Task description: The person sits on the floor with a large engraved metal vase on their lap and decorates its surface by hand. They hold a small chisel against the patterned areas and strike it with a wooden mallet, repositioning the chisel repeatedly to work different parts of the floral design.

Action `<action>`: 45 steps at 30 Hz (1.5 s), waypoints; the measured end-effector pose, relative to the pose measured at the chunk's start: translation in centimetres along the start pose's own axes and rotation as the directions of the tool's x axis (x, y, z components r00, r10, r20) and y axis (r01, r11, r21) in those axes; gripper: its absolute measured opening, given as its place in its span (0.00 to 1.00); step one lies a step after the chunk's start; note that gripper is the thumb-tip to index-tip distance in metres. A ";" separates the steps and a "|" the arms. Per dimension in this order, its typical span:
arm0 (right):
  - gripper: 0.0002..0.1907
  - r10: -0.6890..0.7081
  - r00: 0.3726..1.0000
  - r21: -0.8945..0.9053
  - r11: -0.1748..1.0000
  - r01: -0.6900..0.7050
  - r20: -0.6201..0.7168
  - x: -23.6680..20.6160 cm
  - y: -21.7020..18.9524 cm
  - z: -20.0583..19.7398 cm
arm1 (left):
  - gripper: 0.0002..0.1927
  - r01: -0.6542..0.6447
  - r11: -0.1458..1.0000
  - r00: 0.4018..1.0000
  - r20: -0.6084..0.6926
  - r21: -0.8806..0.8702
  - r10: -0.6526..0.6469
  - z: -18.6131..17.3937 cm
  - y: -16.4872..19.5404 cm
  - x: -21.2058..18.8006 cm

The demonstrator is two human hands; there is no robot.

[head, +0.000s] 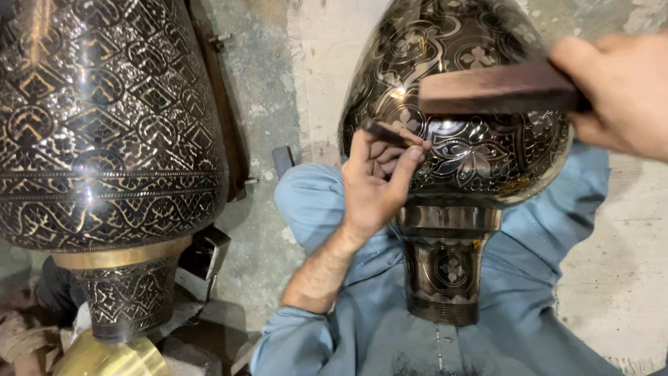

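A large dark metal vase [473,139] with engraved floral patterns lies across my lap, its neck pointing toward me. My left hand [376,184] is shut on a small dark chisel [386,132], whose tip rests against the vase's belly. My right hand [616,90] grips a dark wooden block [497,89], held just above the chisel and over the vase.
A second, bigger engraved vase [104,125] stands at the left on a brass-coloured base [111,355]. Between them is a rough concrete floor [261,111] with a dark metal bar [223,104]. My blue clothing [529,278] fills the lower middle.
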State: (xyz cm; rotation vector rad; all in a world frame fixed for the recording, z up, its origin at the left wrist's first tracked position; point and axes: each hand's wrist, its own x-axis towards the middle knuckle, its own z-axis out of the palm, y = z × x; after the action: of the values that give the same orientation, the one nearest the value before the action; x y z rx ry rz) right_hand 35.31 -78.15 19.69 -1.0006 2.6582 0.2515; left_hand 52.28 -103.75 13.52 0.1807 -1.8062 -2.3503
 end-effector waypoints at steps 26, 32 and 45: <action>0.11 -0.159 0.968 0.165 0.978 0.127 0.193 7.6 -8.3 -13.4 | 0.16 -0.012 1.000 1.000 0.014 -0.019 0.013 -0.1 -0.5 0.6; 0.21 -0.296 0.922 0.266 0.894 0.360 -0.251 5.9 0.1 -4.8 | 0.22 0.024 0.980 0.954 0.289 0.197 -0.081 -1.6 1.1 3.7; 0.27 0.286 0.898 0.733 0.678 0.057 -0.334 -6.0 4.3 12.8 | 0.21 -0.379 0.874 0.553 0.831 0.305 -0.050 -2.3 3.3 11.5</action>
State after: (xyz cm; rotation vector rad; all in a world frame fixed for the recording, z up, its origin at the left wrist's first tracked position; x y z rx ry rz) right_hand 39.41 -67.91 9.90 -0.6397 2.7505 -1.0688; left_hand 41.71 -109.19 16.20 -1.2211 -2.5798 -1.9074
